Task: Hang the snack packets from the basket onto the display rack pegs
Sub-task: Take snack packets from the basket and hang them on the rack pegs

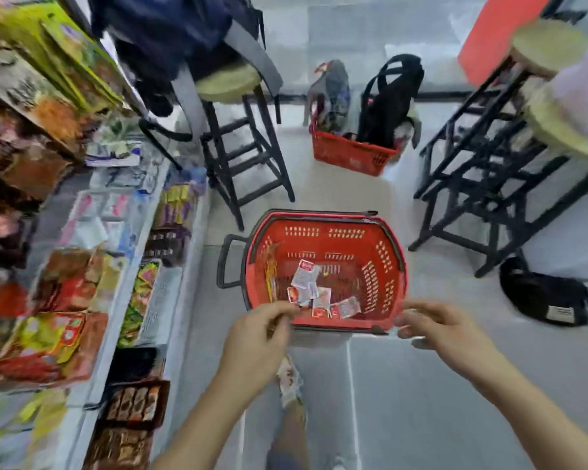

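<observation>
left hand [258, 337] over the basket's near rim, fingers curled to thumb, grasp cannot be told in blur | right hand [437, 325] at near right corner, fingers loosely bent, hold unclear | snack packets [306, 273] loose on bottom of red basket [319, 232], on floor | display rack [116, 300] left, stocked | second basket [347, 154] beyond

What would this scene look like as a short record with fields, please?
basket: red, on the floor, just ahead of both hands
packets: several small ones lying loose on the basket's bottom
left hand: over the near rim, fingers curled; grip unclear
right hand: at the near right corner, blurred; grip unclear
rack: on the left, full of snacks
second basket: farther back, holding bags
stool: black, behind the basket
</observation>
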Available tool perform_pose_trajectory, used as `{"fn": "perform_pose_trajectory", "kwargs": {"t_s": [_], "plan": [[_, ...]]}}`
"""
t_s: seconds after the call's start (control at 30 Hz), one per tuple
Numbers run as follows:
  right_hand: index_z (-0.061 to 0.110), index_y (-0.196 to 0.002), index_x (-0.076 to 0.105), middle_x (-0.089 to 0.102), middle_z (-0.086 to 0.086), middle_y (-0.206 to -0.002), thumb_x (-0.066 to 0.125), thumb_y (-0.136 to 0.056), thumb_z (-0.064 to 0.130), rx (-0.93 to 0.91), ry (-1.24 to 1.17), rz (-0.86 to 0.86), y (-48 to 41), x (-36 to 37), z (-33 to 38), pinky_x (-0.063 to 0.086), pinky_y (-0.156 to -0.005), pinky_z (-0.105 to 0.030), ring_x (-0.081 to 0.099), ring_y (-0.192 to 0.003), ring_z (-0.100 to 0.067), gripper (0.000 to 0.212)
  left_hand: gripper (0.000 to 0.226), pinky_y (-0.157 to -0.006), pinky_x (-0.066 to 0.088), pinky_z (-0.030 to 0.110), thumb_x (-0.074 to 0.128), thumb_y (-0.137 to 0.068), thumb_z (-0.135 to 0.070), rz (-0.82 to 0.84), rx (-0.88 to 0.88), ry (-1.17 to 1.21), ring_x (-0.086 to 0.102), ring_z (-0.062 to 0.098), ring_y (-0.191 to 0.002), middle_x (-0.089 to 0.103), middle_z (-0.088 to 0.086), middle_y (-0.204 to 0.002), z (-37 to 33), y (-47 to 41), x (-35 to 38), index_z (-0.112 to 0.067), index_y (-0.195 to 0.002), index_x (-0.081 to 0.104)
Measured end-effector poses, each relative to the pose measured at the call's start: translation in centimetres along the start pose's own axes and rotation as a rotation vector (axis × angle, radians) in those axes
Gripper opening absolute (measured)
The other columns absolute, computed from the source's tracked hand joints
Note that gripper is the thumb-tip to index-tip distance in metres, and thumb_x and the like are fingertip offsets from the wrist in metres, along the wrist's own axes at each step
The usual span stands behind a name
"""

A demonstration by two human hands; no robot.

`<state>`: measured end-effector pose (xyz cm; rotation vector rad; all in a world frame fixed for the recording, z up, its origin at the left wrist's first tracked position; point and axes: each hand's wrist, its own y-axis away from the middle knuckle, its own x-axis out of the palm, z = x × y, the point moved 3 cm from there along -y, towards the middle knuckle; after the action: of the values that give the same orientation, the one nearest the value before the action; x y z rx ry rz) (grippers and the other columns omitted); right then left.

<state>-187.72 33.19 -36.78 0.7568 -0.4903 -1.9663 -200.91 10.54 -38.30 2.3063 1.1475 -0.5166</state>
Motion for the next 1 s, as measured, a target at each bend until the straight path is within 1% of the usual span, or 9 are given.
{"fn": "perform_pose_trajectory", "kwargs": {"t_s": [0.23, 0.37, 0.47, 0.57, 0.7, 0.77, 0.87, 0.93, 1.0], "plan": [[0.019, -0.093, 0.067, 0.071, -0.002, -0.083, 0.055, -0.095, 0.005, -0.082, -0.034, 0.072, -26.8, 7.5, -7.4, 0.052, -0.057, -0.018, 0.066, -0.063, -0.003, 0.019, 0.029, -0.088, 0.048, 0.029, 0.057, -0.085, -0.006, 0.128, 0.037, -0.36, 0.063, 0.014, -0.098, 0.07, -0.007, -0.103, 17.7, -22.7, 11.4, -0.024, -0.103, 0.071], [0.017, -0.116, 0.063, 0.065, -0.006, -0.09, 0.058, -0.096, 0.015, -0.077, 0.114, 0.278, -40.7, 14.1, -14.7, 0.053, -0.06, -0.026, 0.063, -0.069, -0.012, 0.02, 0.034, -0.088, 0.048, 0.034, 0.056, -0.083, -0.013, 0.367, 0.089, -0.802, 0.059, 0.027, -0.111, 0.067, 0.005, -0.114, 27.1, -32.9, 19.0, -0.019, -0.115, 0.065], [0.018, -0.136, 0.049, 0.064, -0.013, -0.118, 0.063, -0.093, 0.029, -0.087, 0.407, 0.422, -48.2, 17.9, -20.6, 0.053, -0.089, -0.039, 0.065, -0.103, -0.035, 0.047, 0.041, -0.082, 0.044, 0.028, 0.066, -0.086, -0.031, 0.679, 0.073, -0.921, 0.059, 0.024, -0.108, 0.066, 0.002, -0.114, 31.9, -37.8, 25.6, -0.022, -0.125, 0.059], [0.019, -0.147, 0.036, 0.056, -0.006, -0.134, 0.062, -0.092, 0.037, -0.097, 0.618, 0.489, -53.3, 19.8, -25.1, 0.049, -0.099, -0.039, 0.062, -0.112, -0.027, 0.064, 0.05, -0.081, 0.043, 0.025, 0.072, -0.081, -0.042, 0.966, 0.074, -1.06, 0.059, 0.022, -0.105, 0.064, 0.0, -0.113, 35.0, -40.2, 31.1, -0.023, -0.126, 0.061], [0.025, -0.148, 0.035, 0.05, -0.007, -0.144, 0.057, -0.095, 0.023, -0.112, 0.812, 0.546, -57.6, 21.0, -28.4, 0.044, -0.105, -0.037, 0.056, -0.12, -0.024, 0.058, 0.055, -0.093, 0.049, 0.031, 0.074, -0.08, -0.046, 1.165, -0.029, -1.125, 0.06, 0.022, -0.107, 0.065, 0.001, -0.114, 39.4, -40.9, 34.5, -0.018, -0.125, 0.062], [0.028, -0.148, 0.036, 0.041, -0.005, -0.151, 0.056, -0.094, 0.016, -0.097, 0.83, 0.584, -58.9, 21.7, -29.0, 0.044, -0.105, -0.037, 0.052, -0.124, -0.024, 0.058, 0.064, -0.096, 0.049, 0.037, 0.071, -0.082, -0.047, 1.075, 0.006, -1.18, 0.059, 0.027, -0.112, 0.061, 0.006, -0.126, 41.3, -41.5, 34.8, -0.018, -0.136, 0.051], [0.033, -0.148, 0.032, 0.029, -0.007, -0.157, 0.058, -0.092, 0.013, -0.046, 0.675, 0.616, -60.1, 23.0, -29.7, 0.046, -0.102, -0.041, 0.049, -0.124, -0.025, 0.065, 0.081, -0.102, 0.044, 0.04, 0.068, -0.086, -0.041, 0.709, -0.045, -1.074, 0.048, 0.036, -0.125, 0.039, 0.014, -0.145, 42.9, -43.4, 33.8, -0.02, -0.15, 0.024], [0.039, -0.147, 0.031, 0.033, -0.008, -0.154, 0.061, -0.091, 0.012, 0.007, 0.49, 0.54, -60.5, 23.6, -30.0, 0.053, -0.084, -0.038, 0.055, -0.105, -0.022, 0.069, 0.101, -0.107, 0.04, 0.044, 0.074, -0.078, -0.048, 0.548, -0.187, -0.882, 0.042, 0.041, -0.131, 0.026, 0.017, -0.152, 43.7, -44.1, 33.3, -0.024, -0.153, 0.011], [0.042, -0.143, 0.036, 0.043, -0.006, -0.144, 0.06, -0.089, 0.007, 0.102, 0.256, 0.432, -61.1, 23.7, -30.7, 0.054, -0.085, -0.04, 0.053, -0.108, -0.023, 0.068, 0.102, -0.106, 0.041, 0.045, 0.079, -0.072, -0.048, 0.41, -0.269, -0.717, 0.043, 0.041, -0.13, 0.026, 0.016, -0.151, 44.2, -44.3, 34.0, -0.029, -0.15, 0.016]]}}
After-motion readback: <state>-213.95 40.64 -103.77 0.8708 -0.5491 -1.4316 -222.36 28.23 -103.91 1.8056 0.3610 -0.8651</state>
